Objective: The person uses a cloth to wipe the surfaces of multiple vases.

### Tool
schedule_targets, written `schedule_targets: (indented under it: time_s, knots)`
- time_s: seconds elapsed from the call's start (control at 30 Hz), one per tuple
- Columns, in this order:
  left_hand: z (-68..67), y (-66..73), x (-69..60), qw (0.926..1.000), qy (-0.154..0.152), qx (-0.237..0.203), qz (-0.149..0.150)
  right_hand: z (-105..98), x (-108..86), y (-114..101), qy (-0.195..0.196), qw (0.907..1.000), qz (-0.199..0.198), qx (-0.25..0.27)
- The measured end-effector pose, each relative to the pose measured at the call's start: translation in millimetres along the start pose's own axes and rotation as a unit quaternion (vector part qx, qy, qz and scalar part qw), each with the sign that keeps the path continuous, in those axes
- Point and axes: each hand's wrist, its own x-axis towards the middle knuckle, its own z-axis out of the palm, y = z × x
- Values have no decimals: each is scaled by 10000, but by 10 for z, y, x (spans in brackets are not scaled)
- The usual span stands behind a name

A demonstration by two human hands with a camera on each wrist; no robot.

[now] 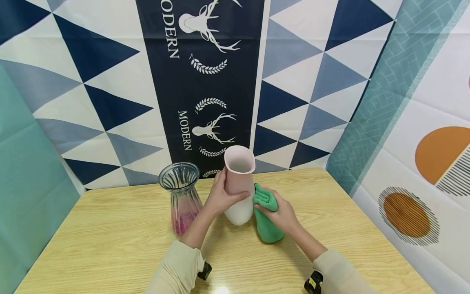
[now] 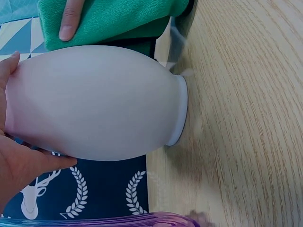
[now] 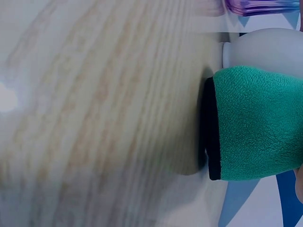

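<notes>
A vase, pink at the top and white below, stands upright near the table's back edge. My left hand grips its upper part from the left, thumb across the front; the left wrist view shows the vase's white body and foot, with that hand around the pink end. On the vase's right side, my right hand holds a folded green cloth with a dark edge. In the right wrist view the cloth overlaps the white vase, and only a bit of the hand shows.
Left of the vase is a ribbed glass vase, clear above and pink toward its base, beside my left forearm. The wood-grain table meets a patterned backdrop behind and printed sheets on both sides.
</notes>
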Motion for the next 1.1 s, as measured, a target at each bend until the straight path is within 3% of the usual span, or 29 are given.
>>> schedule_targets:
  time_s: [0.23, 0.6, 1.1]
  knots:
    - [4, 14, 9, 9999, 36, 85, -42, 5, -37, 35, -123, 9998, 157, -58]
    - [-1, 77, 7, 9992, 100, 210, -336, -48, 44, 20, 43, 9999, -71, 84]
    - [-1, 42, 31, 9994, 159, 298, -80, -223, 373, -233, 455, 9974, -294, 479]
